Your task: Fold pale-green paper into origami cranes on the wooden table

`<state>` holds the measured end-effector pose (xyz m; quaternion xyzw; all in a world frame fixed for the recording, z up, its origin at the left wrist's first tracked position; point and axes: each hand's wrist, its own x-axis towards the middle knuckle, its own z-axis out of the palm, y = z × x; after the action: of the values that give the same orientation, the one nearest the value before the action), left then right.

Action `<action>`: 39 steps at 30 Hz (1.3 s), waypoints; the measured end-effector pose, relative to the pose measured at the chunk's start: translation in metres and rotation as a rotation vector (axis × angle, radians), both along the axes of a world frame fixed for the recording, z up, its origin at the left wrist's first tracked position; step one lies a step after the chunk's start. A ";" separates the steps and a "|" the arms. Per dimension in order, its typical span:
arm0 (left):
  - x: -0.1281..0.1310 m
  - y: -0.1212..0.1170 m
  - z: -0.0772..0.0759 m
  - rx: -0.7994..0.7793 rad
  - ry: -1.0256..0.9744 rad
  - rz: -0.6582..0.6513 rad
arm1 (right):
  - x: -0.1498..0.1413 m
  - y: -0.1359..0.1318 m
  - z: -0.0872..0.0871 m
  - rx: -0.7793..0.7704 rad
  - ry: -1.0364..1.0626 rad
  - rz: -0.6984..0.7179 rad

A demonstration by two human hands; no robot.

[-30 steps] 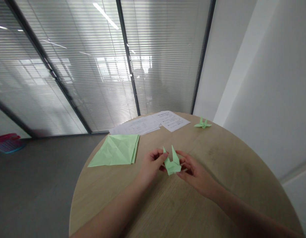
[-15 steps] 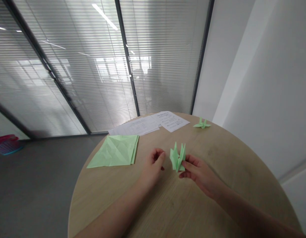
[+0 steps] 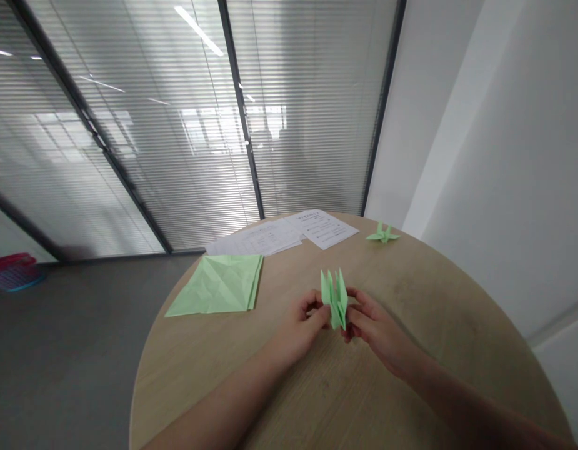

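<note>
Between my two hands, a light green origami crane (image 3: 334, 301) stands upright over the table, its several pointed flaps facing up and close together. My left hand (image 3: 307, 322) pinches its lower left side with thumb and fingers. On the right side, my right hand (image 3: 369, 322) is closed on the paper as well, thumb in front. Some fingertips are hidden behind the folds. A second green origami crane (image 3: 383, 234) with spread wings rests at the far right of the table.
Green paper sheets (image 3: 220, 284) lie stacked on the left of the round wooden table (image 3: 185, 375). Printed white papers (image 3: 323, 228) overlap at the far edge. Beyond are glass panels with blinds (image 3: 312, 125), a white wall (image 3: 513, 156) and a pink and blue basket (image 3: 12, 272) on the floor.
My left hand has moved right and taken hold of the crane's left side. The crane's flaps now stand closer together and straighter. My right hand keeps its hold.
</note>
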<state>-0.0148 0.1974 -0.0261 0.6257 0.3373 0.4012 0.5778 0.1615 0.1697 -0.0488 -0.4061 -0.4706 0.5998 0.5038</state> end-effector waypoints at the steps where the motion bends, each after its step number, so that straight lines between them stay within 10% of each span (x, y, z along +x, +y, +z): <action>1: 0.000 -0.001 0.001 0.009 -0.019 -0.021 | 0.000 -0.001 0.001 -0.003 -0.008 -0.003; 39: 0.002 0.001 0.005 -0.100 -0.124 -0.035 | 0.002 -0.003 0.003 0.068 0.033 0.001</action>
<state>-0.0129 0.1980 -0.0206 0.5758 0.3094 0.4117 0.6351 0.1632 0.1672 -0.0462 -0.3784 -0.4827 0.5902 0.5248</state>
